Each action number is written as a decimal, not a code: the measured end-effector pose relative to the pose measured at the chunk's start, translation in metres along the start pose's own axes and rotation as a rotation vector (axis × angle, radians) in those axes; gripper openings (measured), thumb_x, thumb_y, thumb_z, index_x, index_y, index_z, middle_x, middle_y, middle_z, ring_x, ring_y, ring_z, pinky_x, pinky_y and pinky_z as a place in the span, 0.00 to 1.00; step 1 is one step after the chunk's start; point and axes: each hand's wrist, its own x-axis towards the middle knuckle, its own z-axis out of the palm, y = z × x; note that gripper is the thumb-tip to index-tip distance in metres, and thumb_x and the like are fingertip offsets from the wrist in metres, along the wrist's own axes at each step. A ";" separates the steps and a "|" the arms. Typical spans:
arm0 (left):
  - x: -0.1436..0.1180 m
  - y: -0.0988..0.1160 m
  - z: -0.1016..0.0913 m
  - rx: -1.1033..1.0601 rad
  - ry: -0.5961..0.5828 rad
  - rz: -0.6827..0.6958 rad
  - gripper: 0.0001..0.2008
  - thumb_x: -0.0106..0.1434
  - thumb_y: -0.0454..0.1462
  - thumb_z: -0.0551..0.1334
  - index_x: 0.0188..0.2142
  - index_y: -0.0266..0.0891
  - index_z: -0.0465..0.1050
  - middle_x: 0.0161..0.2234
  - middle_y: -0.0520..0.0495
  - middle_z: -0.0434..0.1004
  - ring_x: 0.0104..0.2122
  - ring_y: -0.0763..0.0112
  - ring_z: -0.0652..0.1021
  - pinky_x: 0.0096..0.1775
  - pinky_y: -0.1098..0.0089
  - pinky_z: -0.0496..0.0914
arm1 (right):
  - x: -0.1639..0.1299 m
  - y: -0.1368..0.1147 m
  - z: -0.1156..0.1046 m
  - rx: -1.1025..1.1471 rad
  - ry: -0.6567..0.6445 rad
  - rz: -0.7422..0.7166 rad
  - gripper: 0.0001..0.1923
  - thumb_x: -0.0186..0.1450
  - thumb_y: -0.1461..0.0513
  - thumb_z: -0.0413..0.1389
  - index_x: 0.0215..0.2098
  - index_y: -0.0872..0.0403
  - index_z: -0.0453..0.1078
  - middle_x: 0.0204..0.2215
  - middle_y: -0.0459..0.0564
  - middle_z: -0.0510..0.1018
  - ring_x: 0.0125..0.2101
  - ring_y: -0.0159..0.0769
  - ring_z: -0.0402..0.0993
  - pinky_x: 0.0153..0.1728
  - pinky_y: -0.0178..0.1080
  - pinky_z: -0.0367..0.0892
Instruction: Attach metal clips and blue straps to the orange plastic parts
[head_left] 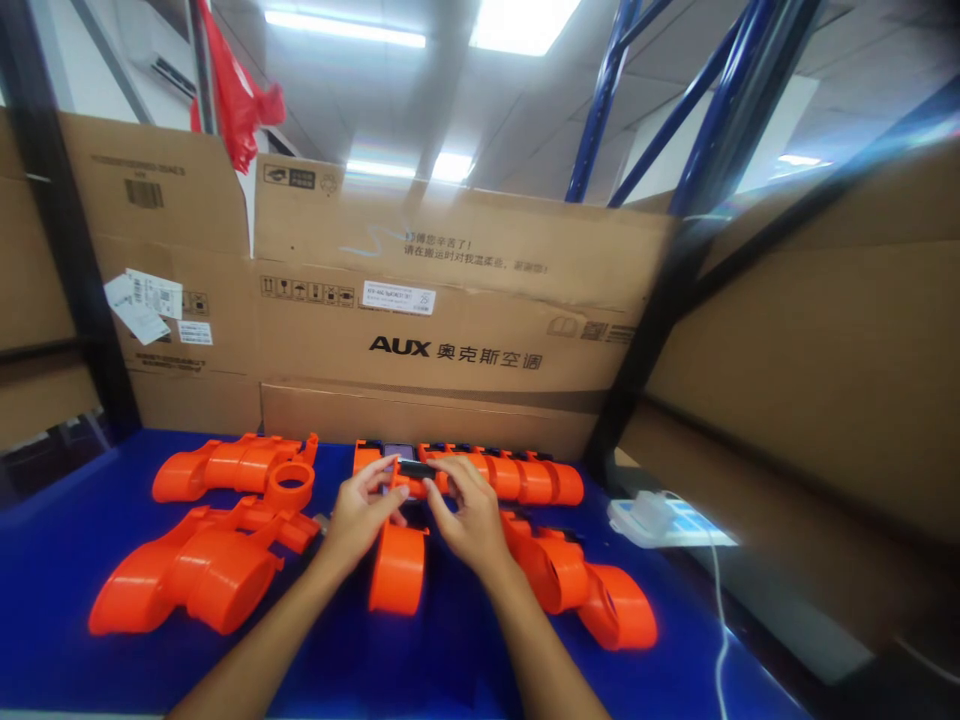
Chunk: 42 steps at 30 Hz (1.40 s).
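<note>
Both hands' fingers [382, 478] pinch the orange part [398, 560] between them.

At twelve o'clock a cardboard box [457, 320] printed AUX stands against the back, with a second carton [161, 260] at ten o'clock carrying loose paper labels [142, 303]. A red plastic bag [236, 95] hangs at eleven o'clock. At three o'clock a white charger [651, 512] rests on the blue table [45, 560], near blue rack posts [712, 110].
</note>
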 end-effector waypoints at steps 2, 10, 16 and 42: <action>0.000 -0.001 0.000 -0.001 -0.003 0.002 0.32 0.51 0.41 0.72 0.55 0.35 0.71 0.39 0.41 0.81 0.19 0.72 0.77 0.23 0.71 0.71 | 0.000 -0.001 0.001 0.003 -0.002 0.006 0.14 0.69 0.60 0.54 0.52 0.49 0.71 0.47 0.55 0.76 0.40 0.41 0.74 0.40 0.42 0.71; 0.004 -0.008 -0.002 -0.016 -0.023 -0.003 0.27 0.50 0.38 0.72 0.51 0.36 0.73 0.40 0.41 0.81 0.18 0.73 0.76 0.21 0.71 0.70 | -0.002 0.004 0.010 0.078 0.008 0.016 0.17 0.68 0.58 0.56 0.54 0.48 0.73 0.40 0.52 0.74 0.31 0.35 0.70 0.33 0.39 0.69; 0.009 -0.002 -0.008 -0.057 0.052 -0.007 0.27 0.48 0.40 0.73 0.48 0.36 0.75 0.37 0.43 0.82 0.17 0.75 0.74 0.20 0.72 0.67 | 0.002 0.008 0.007 0.151 0.017 0.144 0.21 0.70 0.57 0.51 0.60 0.51 0.67 0.38 0.51 0.76 0.30 0.34 0.71 0.30 0.36 0.68; 0.008 0.009 -0.011 -0.141 0.092 -0.060 0.25 0.47 0.42 0.74 0.44 0.35 0.75 0.28 0.50 0.78 0.16 0.77 0.72 0.19 0.75 0.66 | 0.002 0.008 -0.007 -0.014 -0.356 0.187 0.17 0.72 0.54 0.47 0.34 0.54 0.72 0.29 0.48 0.77 0.30 0.36 0.73 0.33 0.35 0.67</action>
